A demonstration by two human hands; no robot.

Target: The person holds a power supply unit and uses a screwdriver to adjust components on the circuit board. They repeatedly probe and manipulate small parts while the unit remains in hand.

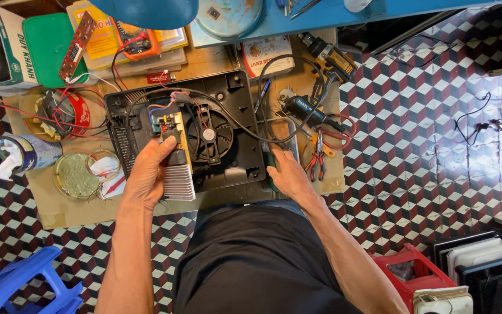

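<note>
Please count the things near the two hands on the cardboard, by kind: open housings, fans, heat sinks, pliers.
Black plastic open appliance housing: 1
Round black cooling fan: 1
Silver ribbed metal heat sink, at the left hand: 1
Red-handled pliers, beside the right hand: 1
Total: 4

Brown cardboard sheet (59,212) on checkered tile floor (425,145); carries black plastic appliance housing (236,116), red-handled pliers (319,154), round clear lid (76,174).

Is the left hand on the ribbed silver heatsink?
Yes, the left hand grips the circuit board with the ribbed silver heatsink at the open black plastic housing.
</note>
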